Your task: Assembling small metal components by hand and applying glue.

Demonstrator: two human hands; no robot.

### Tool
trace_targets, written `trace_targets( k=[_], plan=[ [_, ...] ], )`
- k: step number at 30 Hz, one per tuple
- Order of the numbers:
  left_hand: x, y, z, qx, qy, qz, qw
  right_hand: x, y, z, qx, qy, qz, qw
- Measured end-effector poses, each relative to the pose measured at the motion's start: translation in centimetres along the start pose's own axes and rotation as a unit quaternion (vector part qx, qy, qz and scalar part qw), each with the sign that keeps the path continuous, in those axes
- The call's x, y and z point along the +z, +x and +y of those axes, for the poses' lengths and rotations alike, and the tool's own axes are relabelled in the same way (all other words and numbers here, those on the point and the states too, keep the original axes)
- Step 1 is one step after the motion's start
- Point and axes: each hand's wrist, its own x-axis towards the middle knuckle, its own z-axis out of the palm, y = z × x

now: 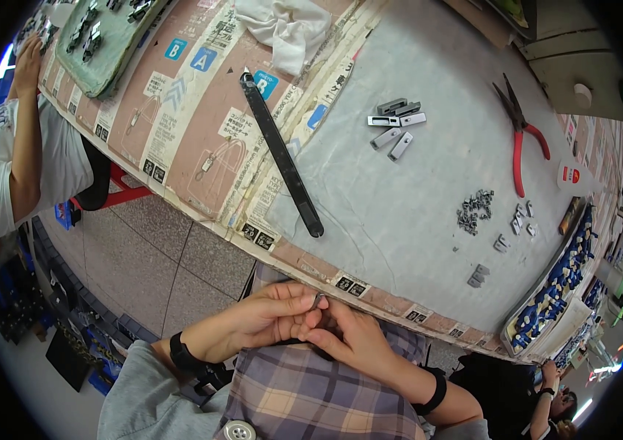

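Note:
Above my lap, at the table's near edge, my two hands meet. My left hand [280, 314] pinches a small dark grey metal piece [317, 301] between thumb and fingertips. My right hand [353, 334] has its fingers curled against the same piece from the other side. Fingers cover most of the piece, so its full shape is hidden. Nearest on the table lies a long black bar-shaped tool [282, 155] with a pointed light tip at its far end. Grey rectangular metal housings [402, 145] sit in a cluster on the pale sheet [370, 198].
Red-handled pliers [519, 165] lie at the right, near a pile of tiny metal parts [476, 211] and small grey pieces [478, 276]. A tray of blue-and-cream parts [557, 286] stands far right. White cloth [282, 29] and green tray [95, 81] lie beyond. A co-worker's arm [26, 147] is left.

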Motion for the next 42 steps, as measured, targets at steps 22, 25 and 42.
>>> trace_targets(
  k=[22, 25, 42],
  plan=[
    [-0.1, 0.3, -0.9, -0.046, -0.127, -0.035, 0.99, -0.6, 0.6, 0.0, 0.0, 0.057, -0.042, 0.998],
    [-0.3, 0.5, -1.0, -0.043, -0.125, -0.028, 0.991, -0.8, 0.7, 0.0, 0.014, 0.061, -0.058, 0.996],
    [-0.2, 0.3, -2.5, 0.009, -0.117, -0.031, 0.993, -1.4, 0.6, 0.1, 0.014, 0.047, -0.098, 0.994]
  ],
)
